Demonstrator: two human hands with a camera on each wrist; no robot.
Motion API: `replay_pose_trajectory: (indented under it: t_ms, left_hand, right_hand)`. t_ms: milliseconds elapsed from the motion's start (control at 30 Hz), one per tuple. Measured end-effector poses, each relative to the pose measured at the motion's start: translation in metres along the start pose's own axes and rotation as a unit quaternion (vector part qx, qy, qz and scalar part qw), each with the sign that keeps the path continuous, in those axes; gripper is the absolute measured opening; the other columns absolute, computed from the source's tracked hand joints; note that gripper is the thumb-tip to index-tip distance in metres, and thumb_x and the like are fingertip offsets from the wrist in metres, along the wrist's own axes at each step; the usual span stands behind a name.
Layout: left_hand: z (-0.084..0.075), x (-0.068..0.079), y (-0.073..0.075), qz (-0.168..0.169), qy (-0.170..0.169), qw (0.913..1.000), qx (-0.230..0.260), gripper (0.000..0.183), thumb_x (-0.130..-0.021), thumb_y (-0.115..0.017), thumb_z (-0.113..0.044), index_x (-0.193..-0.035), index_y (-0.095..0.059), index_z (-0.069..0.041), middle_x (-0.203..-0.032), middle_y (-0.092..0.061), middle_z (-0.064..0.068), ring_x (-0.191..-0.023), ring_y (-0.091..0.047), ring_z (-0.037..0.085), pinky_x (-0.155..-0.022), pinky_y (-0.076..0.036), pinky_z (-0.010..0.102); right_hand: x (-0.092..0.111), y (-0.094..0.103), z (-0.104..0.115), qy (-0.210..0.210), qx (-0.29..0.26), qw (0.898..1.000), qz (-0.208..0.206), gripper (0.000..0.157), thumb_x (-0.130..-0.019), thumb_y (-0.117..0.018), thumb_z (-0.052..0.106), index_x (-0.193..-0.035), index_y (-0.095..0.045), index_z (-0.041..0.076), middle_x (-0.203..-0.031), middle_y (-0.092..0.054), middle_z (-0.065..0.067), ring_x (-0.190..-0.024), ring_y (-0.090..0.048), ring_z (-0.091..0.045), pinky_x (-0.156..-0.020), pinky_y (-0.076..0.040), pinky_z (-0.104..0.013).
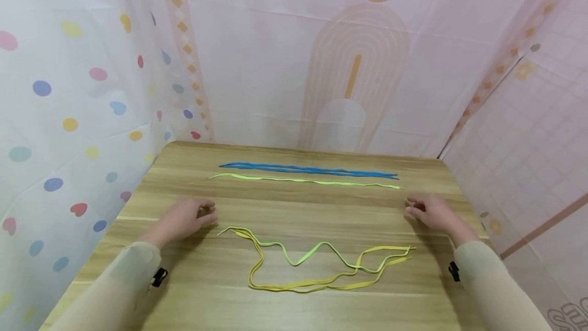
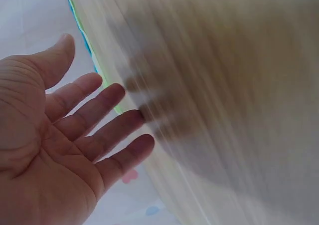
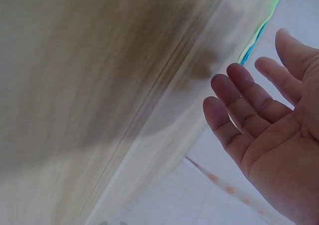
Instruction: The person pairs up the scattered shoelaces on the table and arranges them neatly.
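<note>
While the left grip point(image 1: 186, 218) and right grip point(image 1: 433, 212) are hovering relaxed and empty, the lime shoelace point(image 1: 309, 255) is crossing yellow shoelaces point(image 1: 285, 287), likely inviting snags if pulled.

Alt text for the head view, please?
A person's empty left grip and right grip hover over a wooden table. Farther back, blue strands and a lime strand lie nearly straight; nearer, yellow strands and a green strand curve loosely.

A curtained nook, patterned cloth point(image 1: 257, 80) on three sides of a wood-grain table point(image 1: 294, 211).
</note>
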State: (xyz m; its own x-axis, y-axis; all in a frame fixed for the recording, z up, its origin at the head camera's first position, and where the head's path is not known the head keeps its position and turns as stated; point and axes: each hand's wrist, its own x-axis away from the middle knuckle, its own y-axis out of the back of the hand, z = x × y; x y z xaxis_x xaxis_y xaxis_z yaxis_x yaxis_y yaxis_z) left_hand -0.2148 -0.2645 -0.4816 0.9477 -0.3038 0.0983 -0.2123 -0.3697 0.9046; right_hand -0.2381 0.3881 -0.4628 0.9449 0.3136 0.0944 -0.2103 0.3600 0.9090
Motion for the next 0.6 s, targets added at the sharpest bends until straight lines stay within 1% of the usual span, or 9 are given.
replay_pose_trajectory:
  t_ms: [133, 200, 333, 467, 600]
  left_hand:
    - [-0.015, 0.008, -0.003, 0.004, -0.017, 0.9998, 0.004, 0.048, -0.101, -0.075, -0.03, -0.133, -0.069, 0.005, -0.125, -0.076, 0.024, -0.115, -0.073, 0.044, -0.1, -0.058, 0.061]
    - [-0.022, 0.01, -0.005, 0.004, -0.027, 0.9996, 0.003, 0.047, -0.098, -0.078, -0.03, -0.129, -0.071, 0.004, -0.124, -0.077, 0.023, -0.115, -0.073, 0.044, -0.1, -0.058, 0.06]
    - [-0.035, 0.011, -0.011, 0.003, -0.035, 0.9993, -0.015, 0.043, -0.092, -0.085, -0.032, -0.121, -0.077, -0.001, -0.118, -0.08, 0.018, -0.113, -0.074, 0.042, -0.099, -0.058, 0.06]
    - [-0.04, 0.009, -0.017, -0.013, -0.037, 0.9981, -0.047, 0.034, -0.09, -0.087, -0.031, -0.113, -0.08, -0.007, -0.111, -0.081, 0.012, -0.106, -0.076, 0.036, -0.095, -0.06, 0.057]
    - [-0.041, 0.01, -0.021, -0.035, -0.031, 0.996, -0.076, 0.027, -0.09, -0.086, -0.029, -0.107, -0.082, -0.009, -0.109, -0.081, 0.012, -0.104, -0.076, 0.036, -0.094, -0.061, 0.056]
  right_hand:
    - [0.011, 0.0, 0.004, -0.006, -0.001, 1.0, 0.008, 0.049, -0.108, -0.064, 0.024, -0.144, -0.059, -0.01, -0.115, -0.075, -0.025, -0.099, -0.07, -0.032, -0.086, -0.06, -0.052]
    - [0.016, 0.0, 0.006, -0.009, -0.006, 1.0, 0.007, 0.049, -0.108, -0.064, 0.024, -0.144, -0.059, -0.01, -0.116, -0.075, -0.025, -0.101, -0.071, -0.033, -0.088, -0.06, -0.053]
    - [0.024, 0.001, 0.011, -0.018, -0.012, 1.0, 0.007, 0.05, -0.109, -0.064, 0.027, -0.145, -0.059, -0.008, -0.118, -0.074, -0.024, -0.104, -0.071, -0.034, -0.09, -0.06, -0.055]
    - [0.028, 0.0, 0.017, -0.021, -0.011, 1.0, 0.009, 0.05, -0.109, -0.064, 0.028, -0.146, -0.06, -0.006, -0.12, -0.075, -0.023, -0.108, -0.072, -0.036, -0.092, -0.06, -0.056]
    - [0.03, -0.003, 0.025, -0.01, -0.004, 1.0, 0.007, 0.047, -0.108, -0.065, 0.027, -0.143, -0.063, -0.004, -0.12, -0.076, -0.022, -0.108, -0.072, -0.035, -0.092, -0.06, -0.056]
